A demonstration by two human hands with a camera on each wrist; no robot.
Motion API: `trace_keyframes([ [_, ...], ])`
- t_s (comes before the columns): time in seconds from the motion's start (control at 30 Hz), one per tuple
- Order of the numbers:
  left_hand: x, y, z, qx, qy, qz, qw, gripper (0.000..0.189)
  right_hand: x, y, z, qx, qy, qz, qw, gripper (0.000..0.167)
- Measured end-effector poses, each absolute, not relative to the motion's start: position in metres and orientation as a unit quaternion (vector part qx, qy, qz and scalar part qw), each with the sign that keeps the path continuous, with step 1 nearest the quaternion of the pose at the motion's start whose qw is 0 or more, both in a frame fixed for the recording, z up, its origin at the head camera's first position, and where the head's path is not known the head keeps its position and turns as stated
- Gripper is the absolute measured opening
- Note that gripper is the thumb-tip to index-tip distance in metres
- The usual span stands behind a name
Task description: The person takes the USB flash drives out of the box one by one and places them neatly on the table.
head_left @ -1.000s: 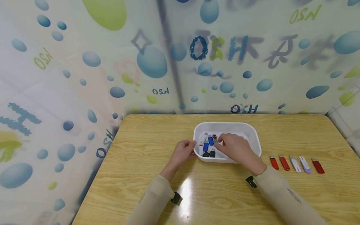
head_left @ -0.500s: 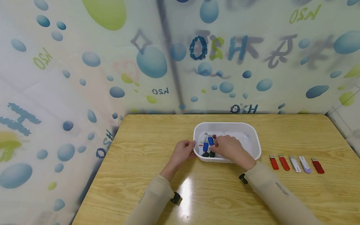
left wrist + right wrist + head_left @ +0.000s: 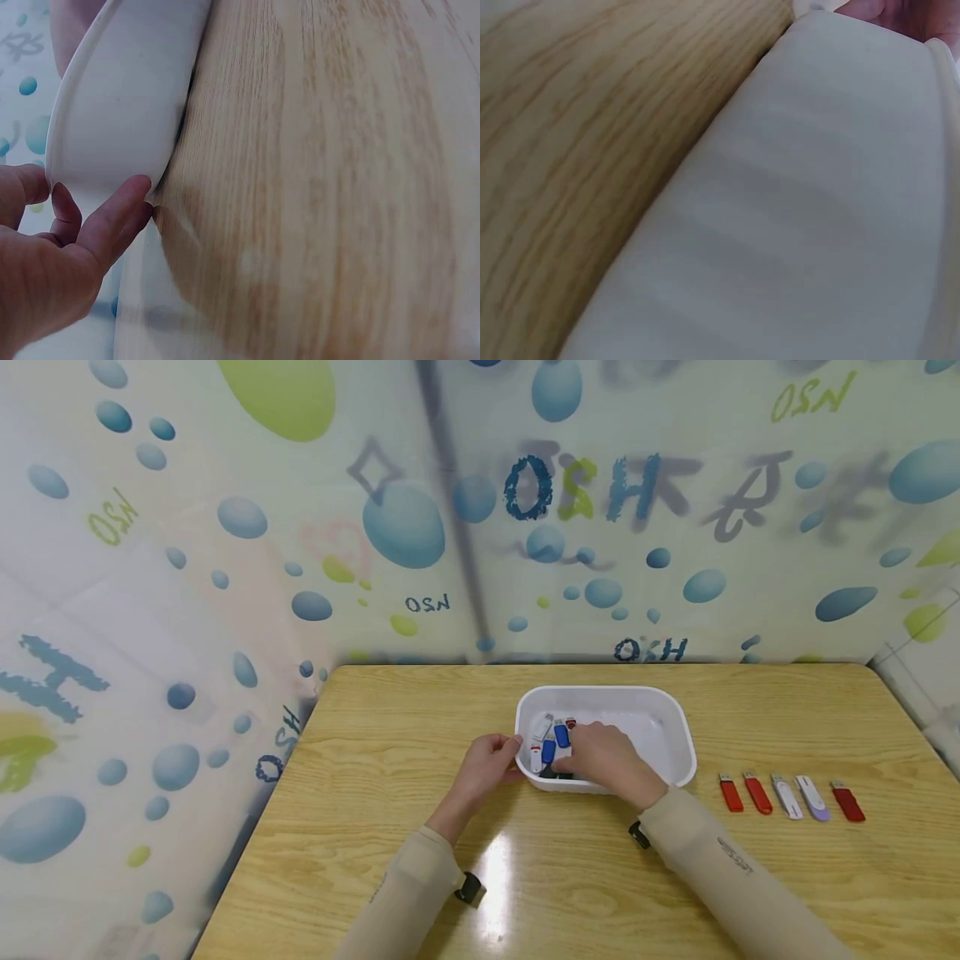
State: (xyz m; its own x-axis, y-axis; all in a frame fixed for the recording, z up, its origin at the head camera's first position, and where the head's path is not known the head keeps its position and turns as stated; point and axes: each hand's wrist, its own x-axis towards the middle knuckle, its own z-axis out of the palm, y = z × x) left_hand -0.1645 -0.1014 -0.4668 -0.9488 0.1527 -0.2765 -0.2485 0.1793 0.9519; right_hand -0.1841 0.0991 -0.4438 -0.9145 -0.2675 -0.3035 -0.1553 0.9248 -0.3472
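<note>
In the head view a white plastic tub (image 3: 660, 731) stands on the wooden table. My left hand (image 3: 483, 767) pinches its left rim; in the left wrist view, thumb and fingers of that hand (image 3: 56, 277) meet at the tub's edge. My right hand (image 3: 606, 756) reaches down inside the tub, fingertips at the black USB sticks (image 3: 548, 772) near the front wall. Whether they grip one is hidden. Beside the fingers lie blue USB sticks (image 3: 549, 750), white ones (image 3: 536, 758) and a partly covered red one (image 3: 572, 724). Only the tub's outer wall (image 3: 802, 202) fills the right wrist view.
Right of the tub, several USB sticks lie in a row on the table (image 3: 360, 827): red ones (image 3: 758, 795), white ones (image 3: 787, 799) and a dark red one (image 3: 849, 803). A patterned curtain (image 3: 465, 568) hangs behind the table.
My right hand has moved left and slightly down within the tub, from beside the red USB stick to the black ones. The left hand has kept its place on the rim.
</note>
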Motion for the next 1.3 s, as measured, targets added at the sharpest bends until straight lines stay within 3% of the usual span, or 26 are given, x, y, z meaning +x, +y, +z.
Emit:
trace_keyframes([
  [0.23, -0.1643, -0.1023, -0.4666, -0.030, 0.754, 0.637, 0.157, 0.037, -0.1850, 0.0991, -0.4411, -0.121, 0.962, -0.166, 0.180, 0.044],
  [0.67, -0.1644, -0.1023, -0.4670, -0.030, 0.758, 0.633, 0.155, 0.038, -0.1848, 0.1023, -0.4397, -0.109, 0.959, -0.168, 0.199, 0.024],
  [0.97, -0.1642, -0.1030, -0.4701, -0.025, 0.758, 0.633, 0.153, 0.036, -0.1813, 0.1019, -0.4395, -0.122, 0.966, -0.145, 0.173, 0.041],
  [1.3, -0.1635, -0.1030, -0.4690, -0.022, 0.760, 0.631, 0.151, 0.037, -0.1829, 0.1044, -0.4394, -0.135, 0.962, -0.149, 0.187, 0.017],
])
